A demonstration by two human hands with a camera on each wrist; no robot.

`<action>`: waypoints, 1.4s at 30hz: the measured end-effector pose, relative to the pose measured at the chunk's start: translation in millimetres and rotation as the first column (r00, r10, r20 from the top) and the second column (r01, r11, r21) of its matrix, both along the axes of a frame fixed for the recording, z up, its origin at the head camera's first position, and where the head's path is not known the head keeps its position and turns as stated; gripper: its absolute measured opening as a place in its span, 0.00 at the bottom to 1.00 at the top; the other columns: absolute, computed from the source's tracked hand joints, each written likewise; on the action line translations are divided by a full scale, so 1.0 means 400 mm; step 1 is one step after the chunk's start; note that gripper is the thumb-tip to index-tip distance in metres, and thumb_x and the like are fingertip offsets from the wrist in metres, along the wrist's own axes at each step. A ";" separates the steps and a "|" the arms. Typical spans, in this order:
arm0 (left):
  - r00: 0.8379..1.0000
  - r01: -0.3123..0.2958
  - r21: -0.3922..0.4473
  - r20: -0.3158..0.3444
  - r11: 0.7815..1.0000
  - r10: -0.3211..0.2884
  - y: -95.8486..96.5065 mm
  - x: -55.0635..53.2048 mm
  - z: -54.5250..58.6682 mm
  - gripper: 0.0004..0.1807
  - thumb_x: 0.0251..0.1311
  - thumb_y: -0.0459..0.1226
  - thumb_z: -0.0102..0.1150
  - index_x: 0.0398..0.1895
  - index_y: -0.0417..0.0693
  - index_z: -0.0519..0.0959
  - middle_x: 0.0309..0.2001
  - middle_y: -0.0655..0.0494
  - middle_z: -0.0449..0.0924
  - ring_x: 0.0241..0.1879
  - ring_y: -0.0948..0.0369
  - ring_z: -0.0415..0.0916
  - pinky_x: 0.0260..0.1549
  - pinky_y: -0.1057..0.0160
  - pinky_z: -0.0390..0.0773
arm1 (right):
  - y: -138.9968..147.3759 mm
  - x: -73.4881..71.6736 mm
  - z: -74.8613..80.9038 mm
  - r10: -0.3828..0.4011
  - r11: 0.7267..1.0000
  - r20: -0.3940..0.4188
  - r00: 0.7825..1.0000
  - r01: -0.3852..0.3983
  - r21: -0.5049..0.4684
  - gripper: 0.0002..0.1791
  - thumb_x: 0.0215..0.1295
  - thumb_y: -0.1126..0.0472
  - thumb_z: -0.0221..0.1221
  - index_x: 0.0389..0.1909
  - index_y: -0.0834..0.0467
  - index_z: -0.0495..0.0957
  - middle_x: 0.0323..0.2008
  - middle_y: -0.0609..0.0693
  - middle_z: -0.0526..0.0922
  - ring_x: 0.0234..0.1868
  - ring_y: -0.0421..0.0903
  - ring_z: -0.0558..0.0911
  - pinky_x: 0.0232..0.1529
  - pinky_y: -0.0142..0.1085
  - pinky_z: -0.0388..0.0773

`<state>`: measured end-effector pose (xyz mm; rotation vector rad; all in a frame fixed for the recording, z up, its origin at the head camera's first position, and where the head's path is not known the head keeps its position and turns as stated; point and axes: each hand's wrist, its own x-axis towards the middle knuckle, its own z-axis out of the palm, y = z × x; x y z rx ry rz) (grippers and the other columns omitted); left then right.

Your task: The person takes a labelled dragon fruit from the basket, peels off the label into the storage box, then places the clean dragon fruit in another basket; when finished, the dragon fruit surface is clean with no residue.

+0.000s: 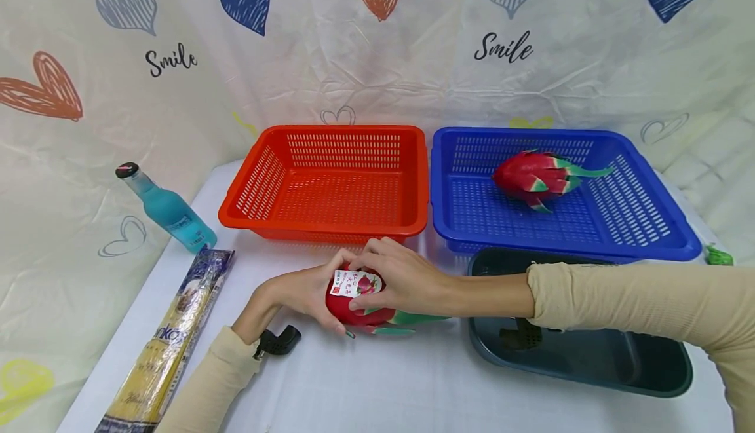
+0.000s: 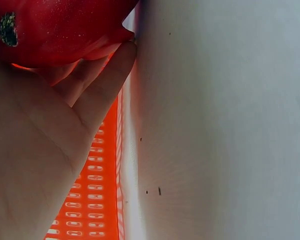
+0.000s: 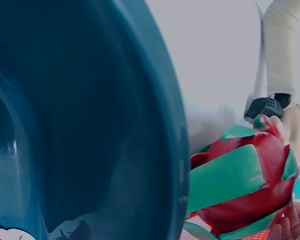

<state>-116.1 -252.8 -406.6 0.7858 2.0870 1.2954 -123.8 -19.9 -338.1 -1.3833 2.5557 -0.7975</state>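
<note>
A red dragon fruit with green-tipped scales lies on its side on the white table, in front of the red basket. On its upper face is a white label with a printed fruit picture. My left hand grips its blunt end; in the left wrist view the palm and fingers cup the fruit. My right hand reaches from the right, fingers curled over the top and thumb on the near side, by the label's right end. The right wrist view shows the fruit's leafy end.
The red basket and the blue basket stand behind, the blue one holding another dragon fruit. A dark tray sits under the right forearm. At left are a blue bottle and a long pasta packet.
</note>
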 end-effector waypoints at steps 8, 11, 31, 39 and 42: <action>1.000 0.000 0.005 0.001 1.000 0.000 0.001 0.001 -0.001 0.47 0.42 0.39 0.78 0.59 0.56 0.52 0.58 0.53 0.68 0.58 0.56 0.71 0.50 0.60 0.82 | 0.001 -0.001 -0.002 0.002 0.999 0.012 1.000 -0.001 -0.033 0.22 0.55 0.45 0.68 0.49 0.49 0.82 0.37 0.43 0.78 0.41 0.37 0.72 0.34 0.25 0.73; 1.000 0.000 0.016 0.021 1.000 0.000 0.002 0.002 -0.001 0.47 0.42 0.39 0.77 0.59 0.56 0.52 0.58 0.52 0.68 0.57 0.55 0.71 0.48 0.59 0.83 | 0.003 -0.002 -0.001 0.000 0.999 0.019 1.000 0.001 -0.047 0.19 0.58 0.49 0.67 0.48 0.51 0.82 0.37 0.43 0.79 0.40 0.37 0.72 0.34 0.24 0.74; 1.000 0.005 0.034 0.020 0.999 -0.005 -0.001 -0.004 0.000 0.45 0.44 0.38 0.76 0.58 0.55 0.53 0.59 0.53 0.68 0.60 0.55 0.70 0.50 0.60 0.82 | -0.011 -0.016 -0.010 -0.049 0.986 0.184 0.982 0.076 -0.147 0.08 0.59 0.60 0.67 0.39 0.55 0.85 0.31 0.46 0.83 0.35 0.38 0.77 0.33 0.22 0.77; 1.000 0.002 0.031 0.024 1.000 -0.003 -0.001 -0.002 -0.003 0.45 0.43 0.39 0.77 0.59 0.55 0.53 0.59 0.53 0.68 0.60 0.55 0.69 0.51 0.59 0.82 | -0.011 -0.021 -0.018 -0.036 0.983 0.181 0.983 0.067 -0.169 0.08 0.60 0.60 0.66 0.40 0.56 0.85 0.31 0.46 0.84 0.34 0.37 0.77 0.34 0.23 0.78; 1.000 0.003 0.026 0.018 1.000 -0.004 -0.001 -0.001 -0.002 0.46 0.43 0.39 0.77 0.59 0.55 0.53 0.59 0.53 0.67 0.61 0.55 0.69 0.51 0.60 0.82 | -0.011 -0.019 -0.021 -0.035 0.981 0.184 0.982 0.069 -0.182 0.07 0.61 0.61 0.65 0.40 0.56 0.85 0.31 0.47 0.84 0.34 0.37 0.77 0.33 0.24 0.78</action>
